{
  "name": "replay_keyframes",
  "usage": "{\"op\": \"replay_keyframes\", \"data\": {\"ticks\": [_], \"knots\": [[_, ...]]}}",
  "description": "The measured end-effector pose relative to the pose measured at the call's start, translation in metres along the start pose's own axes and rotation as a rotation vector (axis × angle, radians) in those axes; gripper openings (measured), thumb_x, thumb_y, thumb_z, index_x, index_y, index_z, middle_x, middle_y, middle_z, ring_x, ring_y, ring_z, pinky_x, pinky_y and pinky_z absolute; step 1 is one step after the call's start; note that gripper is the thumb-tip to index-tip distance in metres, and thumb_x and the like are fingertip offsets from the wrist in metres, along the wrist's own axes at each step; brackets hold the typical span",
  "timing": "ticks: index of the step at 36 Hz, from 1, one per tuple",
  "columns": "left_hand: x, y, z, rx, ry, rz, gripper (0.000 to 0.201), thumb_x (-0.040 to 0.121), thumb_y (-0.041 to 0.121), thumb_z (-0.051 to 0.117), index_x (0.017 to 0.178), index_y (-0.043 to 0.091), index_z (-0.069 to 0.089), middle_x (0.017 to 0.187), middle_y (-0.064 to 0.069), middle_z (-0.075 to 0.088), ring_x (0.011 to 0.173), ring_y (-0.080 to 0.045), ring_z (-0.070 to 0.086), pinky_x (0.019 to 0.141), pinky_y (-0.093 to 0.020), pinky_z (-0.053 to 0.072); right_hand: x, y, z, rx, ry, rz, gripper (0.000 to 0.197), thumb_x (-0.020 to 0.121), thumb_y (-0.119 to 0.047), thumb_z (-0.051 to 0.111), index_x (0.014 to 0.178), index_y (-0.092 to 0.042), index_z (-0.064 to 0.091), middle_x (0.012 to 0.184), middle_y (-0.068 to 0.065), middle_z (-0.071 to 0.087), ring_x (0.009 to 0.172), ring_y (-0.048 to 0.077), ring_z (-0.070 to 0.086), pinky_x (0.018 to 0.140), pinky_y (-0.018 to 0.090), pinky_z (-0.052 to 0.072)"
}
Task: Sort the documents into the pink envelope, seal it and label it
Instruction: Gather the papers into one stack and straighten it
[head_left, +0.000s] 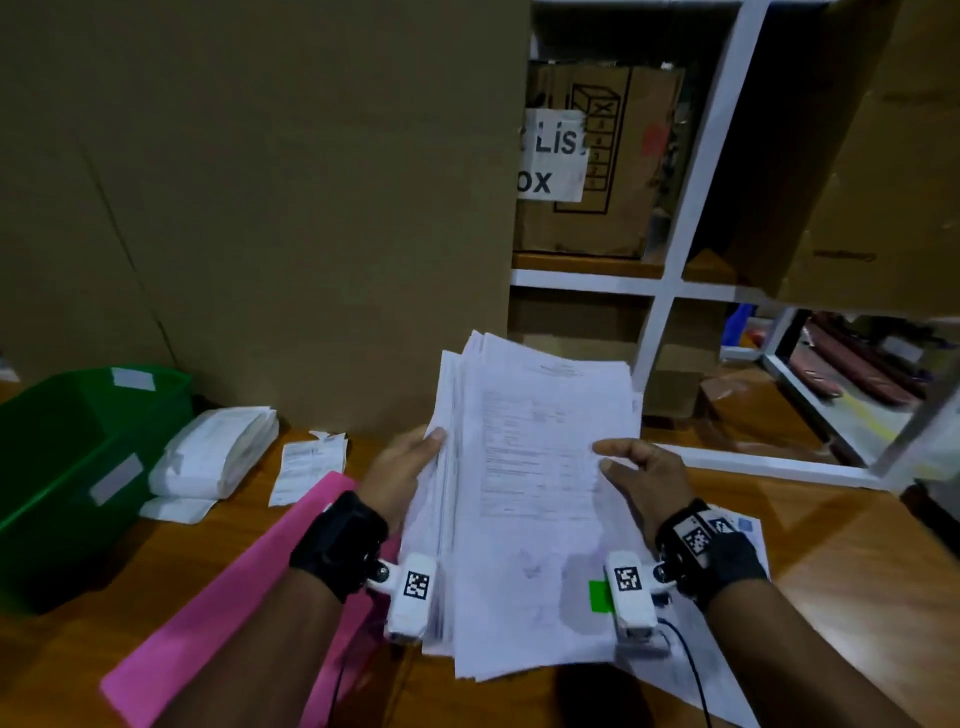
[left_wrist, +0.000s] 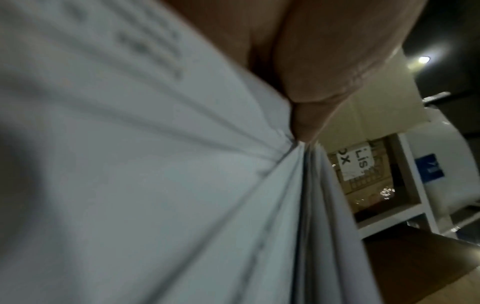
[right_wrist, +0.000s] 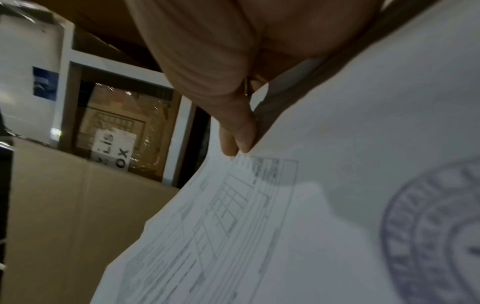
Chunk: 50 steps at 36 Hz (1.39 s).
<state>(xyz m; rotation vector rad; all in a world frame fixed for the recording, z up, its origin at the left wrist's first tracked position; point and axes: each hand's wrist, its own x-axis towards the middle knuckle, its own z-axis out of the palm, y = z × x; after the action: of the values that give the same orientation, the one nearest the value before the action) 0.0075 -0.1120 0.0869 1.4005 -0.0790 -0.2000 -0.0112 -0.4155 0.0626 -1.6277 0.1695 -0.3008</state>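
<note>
A thick stack of white printed documents (head_left: 535, 499) is held up above the wooden table, tilted away from me. My left hand (head_left: 410, 467) grips its left edge, with the sheets (left_wrist: 155, 185) fanning out under the fingers (left_wrist: 311, 86) in the left wrist view. My right hand (head_left: 631, 467) grips the right edge, thumb on the top page (right_wrist: 311, 205), which bears a form and a round blue stamp (right_wrist: 436, 226). The pink envelope (head_left: 234, 587) lies flat on the table under my left forearm, partly hidden by it.
A green plastic bin (head_left: 78, 467) stands at the left. Folded white paper bundles (head_left: 218, 457) and a slip (head_left: 306, 467) lie beside it. A tall cardboard box (head_left: 260, 208) rises behind. White shelving (head_left: 675, 280) with boxes is at the right. More papers (head_left: 737, 649) lie under my right wrist.
</note>
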Motion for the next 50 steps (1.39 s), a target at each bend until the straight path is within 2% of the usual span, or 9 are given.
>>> {"op": "replay_keyframes", "data": {"ticks": [8, 14, 19, 23, 27, 33, 40, 44, 50], "knots": [[-0.037, -0.061, -0.005, -0.091, 0.121, -0.282, 0.030, 0.100, 0.011, 0.052, 0.117, -0.008, 0.067, 0.107, -0.024, 0.073, 0.089, -0.035, 0.073, 0.084, -0.041, 0.057, -0.026, 0.062, 0.008, -0.351, -0.013, 0.146, 0.024, 0.090, -0.002, 0.066, 0.090, -0.023, 0.076, 0.114, 0.000, 0.071, 0.102, 0.020, 0.065, 0.084, 0.025, 0.049], [-0.058, -0.088, -0.007, -0.110, 0.138, -0.378, 0.027, 0.083, 0.009, 0.061, 0.099, -0.010, 0.072, 0.102, -0.031, 0.071, 0.084, -0.037, 0.071, 0.077, -0.042, 0.058, -0.046, 0.069, 0.026, -0.950, -0.120, 0.120, 0.022, 0.082, -0.024, 0.068, 0.103, -0.023, 0.075, 0.125, 0.000, 0.065, 0.124, 0.023, 0.055, 0.106, 0.032, 0.044], [-0.062, -0.099, -0.006, -0.094, 0.083, -0.380, 0.025, 0.091, -0.006, 0.050, 0.097, -0.004, 0.075, 0.103, -0.029, 0.072, 0.086, -0.038, 0.071, 0.086, -0.049, 0.056, -0.088, 0.043, 0.070, -0.848, -0.323, -0.007, 0.060, 0.086, -0.056, 0.064, 0.131, -0.017, 0.057, 0.129, 0.004, 0.059, 0.114, 0.020, 0.060, 0.094, 0.026, 0.045], [-0.062, -0.106, -0.003, -0.053, 0.025, -0.347, 0.024, 0.087, -0.006, 0.057, 0.105, -0.007, 0.072, 0.110, -0.035, 0.068, 0.093, -0.043, 0.068, 0.093, -0.058, 0.052, -0.129, 0.028, 0.102, -0.901, -0.503, -0.019, 0.101, 0.074, -0.080, 0.052, 0.149, -0.017, 0.032, 0.143, 0.007, 0.048, 0.128, 0.024, 0.049, 0.106, 0.038, 0.043], [-0.062, -0.111, 0.001, 0.068, 0.061, -0.236, 0.054, 0.080, 0.002, 0.068, 0.131, 0.015, 0.057, 0.122, -0.014, 0.070, 0.108, -0.035, 0.069, 0.094, -0.055, 0.055, -0.152, 0.021, 0.108, -1.109, -0.612, -0.069, 0.107, 0.078, -0.062, 0.059, 0.157, -0.018, 0.000, 0.149, 0.010, 0.033, 0.135, 0.031, 0.033, 0.111, 0.041, 0.034], [-0.064, -0.116, 0.003, 0.246, 0.129, -0.133, 0.071, 0.086, -0.005, 0.066, 0.134, 0.035, 0.033, 0.127, 0.004, 0.062, 0.103, -0.023, 0.071, 0.083, -0.048, 0.061, -0.164, 0.018, 0.109, -1.253, -0.628, -0.024, 0.104, 0.078, -0.031, 0.060, 0.155, -0.022, -0.008, 0.144, 0.013, 0.036, 0.126, 0.033, 0.037, 0.106, 0.039, 0.037], [-0.069, -0.124, 0.005, 0.323, 0.152, -0.082, 0.038, 0.092, -0.007, 0.058, 0.104, 0.029, 0.055, 0.096, -0.008, 0.072, 0.074, -0.021, 0.070, 0.061, -0.037, 0.059, -0.167, 0.022, 0.113, -1.340, -0.614, -0.021, 0.094, 0.088, -0.011, 0.055, 0.155, -0.030, -0.009, 0.131, 0.016, 0.045, 0.116, 0.034, 0.049, 0.100, 0.041, 0.046], [-0.071, -0.131, 0.003, 0.386, 0.124, -0.064, 0.034, 0.093, -0.001, 0.057, 0.107, 0.030, 0.064, 0.105, -0.010, 0.071, 0.092, -0.037, 0.068, 0.083, -0.056, 0.058, -0.153, 0.026, 0.110, -1.120, -0.506, 0.136, 0.095, 0.086, -0.004, 0.055, 0.152, -0.044, 0.001, 0.130, 0.009, 0.042, 0.116, 0.032, 0.053, 0.095, 0.038, 0.051], [-0.081, -0.130, 0.008, 0.284, 0.099, -0.066, 0.038, 0.098, -0.007, 0.047, 0.111, 0.024, 0.064, 0.107, 0.009, 0.071, 0.088, -0.004, 0.068, 0.078, -0.023, 0.054, -0.138, 0.024, 0.108, -0.856, -0.390, 0.163, 0.091, 0.079, -0.012, 0.064, 0.150, -0.042, 0.013, 0.125, 0.009, 0.050, 0.118, 0.029, 0.052, 0.095, 0.036, 0.049]]}}
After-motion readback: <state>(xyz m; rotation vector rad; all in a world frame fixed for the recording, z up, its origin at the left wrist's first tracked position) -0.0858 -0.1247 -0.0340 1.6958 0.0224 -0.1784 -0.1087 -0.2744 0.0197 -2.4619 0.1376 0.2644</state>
